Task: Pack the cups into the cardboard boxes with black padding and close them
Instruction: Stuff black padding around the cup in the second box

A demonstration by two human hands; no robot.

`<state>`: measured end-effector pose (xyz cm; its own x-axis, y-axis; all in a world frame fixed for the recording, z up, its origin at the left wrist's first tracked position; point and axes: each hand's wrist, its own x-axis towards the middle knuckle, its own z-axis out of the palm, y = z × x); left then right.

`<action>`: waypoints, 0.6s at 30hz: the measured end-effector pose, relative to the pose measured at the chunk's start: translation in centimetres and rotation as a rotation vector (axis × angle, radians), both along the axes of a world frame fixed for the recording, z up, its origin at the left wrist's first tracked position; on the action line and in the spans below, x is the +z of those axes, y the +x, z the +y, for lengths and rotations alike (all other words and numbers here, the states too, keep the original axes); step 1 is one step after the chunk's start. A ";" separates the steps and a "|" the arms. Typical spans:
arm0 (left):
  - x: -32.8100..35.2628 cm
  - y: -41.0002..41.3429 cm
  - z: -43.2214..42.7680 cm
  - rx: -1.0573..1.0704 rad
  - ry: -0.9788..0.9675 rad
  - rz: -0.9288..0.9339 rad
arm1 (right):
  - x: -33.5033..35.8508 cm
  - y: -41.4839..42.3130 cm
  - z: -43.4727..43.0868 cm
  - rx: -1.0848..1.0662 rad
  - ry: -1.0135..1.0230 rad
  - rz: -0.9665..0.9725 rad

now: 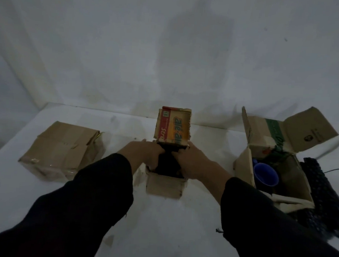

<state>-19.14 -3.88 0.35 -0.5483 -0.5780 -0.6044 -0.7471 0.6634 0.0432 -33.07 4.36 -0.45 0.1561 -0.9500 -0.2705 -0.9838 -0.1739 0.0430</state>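
Padding (167, 165), black, fills the open middle box (164, 185), left hand (145, 154) and right hand (192, 160) gripping it. At three o'clock an open box (244, 168) holds a blue cup (266, 177); at nine, a closed box (62, 151).

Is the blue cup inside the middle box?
No, the blue cup sits in the open box on the right, not in the middle box.

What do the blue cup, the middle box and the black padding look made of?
Blue cup: smooth, glossy, likely glazed ceramic or plastic. Middle box: matte brown cardboard, frayed edges, printed flap. Black padding: bumpy grid texture, perhaps bubble wrap or foam mesh.
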 end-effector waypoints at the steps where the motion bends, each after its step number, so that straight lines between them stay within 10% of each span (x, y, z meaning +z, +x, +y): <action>1: 0.5 -0.1 -0.3 0.036 0.072 -0.013 | -0.3 -0.1 0.3 -0.011 0.017 0.004; 11: 0.4 0.1 1.0 -0.250 -0.319 -0.027 | -0.9 0.2 0.3 0.118 0.016 0.336; 15: -0.3 0.6 1.7 -0.228 -0.379 -0.002 | -1.8 -0.1 0.0 -0.142 0.080 -0.226; 18: -0.1 0.9 2.1 -0.213 -0.364 0.047 | -2.6 -0.2 -0.3 -0.170 -0.067 -0.210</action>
<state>-18.22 -1.77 0.21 -0.7008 -0.6197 -0.3534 -0.5941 0.7812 -0.1919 -33.22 4.04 -3.00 0.0394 -0.9820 -0.1846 -0.9872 -0.0096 -0.1595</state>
